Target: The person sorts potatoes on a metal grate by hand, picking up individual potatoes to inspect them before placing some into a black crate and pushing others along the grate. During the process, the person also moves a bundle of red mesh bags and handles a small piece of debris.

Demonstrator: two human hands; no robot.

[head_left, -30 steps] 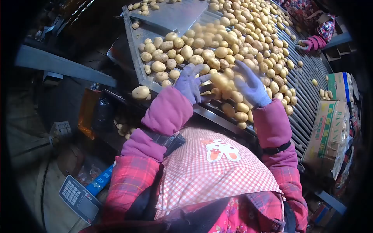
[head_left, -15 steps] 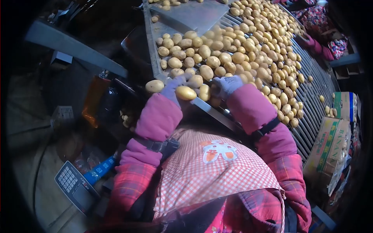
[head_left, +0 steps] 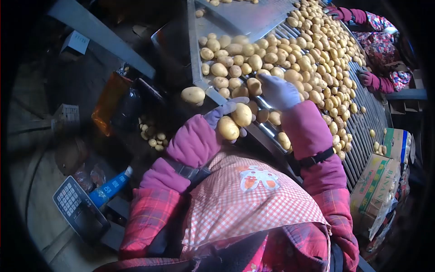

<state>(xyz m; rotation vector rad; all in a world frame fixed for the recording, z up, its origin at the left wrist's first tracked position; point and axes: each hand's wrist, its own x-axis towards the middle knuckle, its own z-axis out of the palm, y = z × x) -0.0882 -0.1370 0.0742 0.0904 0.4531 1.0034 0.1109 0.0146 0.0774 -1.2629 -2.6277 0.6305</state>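
Note:
My left hand (head_left: 225,110), in a pale purple glove, holds two yellow potatoes, a lower potato (head_left: 228,128) and an upper potato (head_left: 241,114), just off the metal edge of the roller conveyor (head_left: 196,59). At the near edge of the potato pile, my right hand (head_left: 280,92), gloved the same, has its fingers curled at a brownish potato (head_left: 254,86); its thumb is hidden. Another large potato (head_left: 192,95) appears left of the conveyor's corner; what supports it is not visible. Many potatoes (head_left: 312,63) cover the rollers beyond my hands.
Across the conveyor, a person's gloved hand (head_left: 369,80) rests by the rollers. Cardboard boxes (head_left: 376,181) stand at the right. A scale display (head_left: 74,204) sits low at the left, near a blue tube (head_left: 111,187). More potatoes (head_left: 154,136) lie below, beside an orange bag (head_left: 108,104).
My right hand has moved up and farther into the pile. My left hand has turned and drawn off the edge, now with two potatoes showing in it. The view has shifted slightly.

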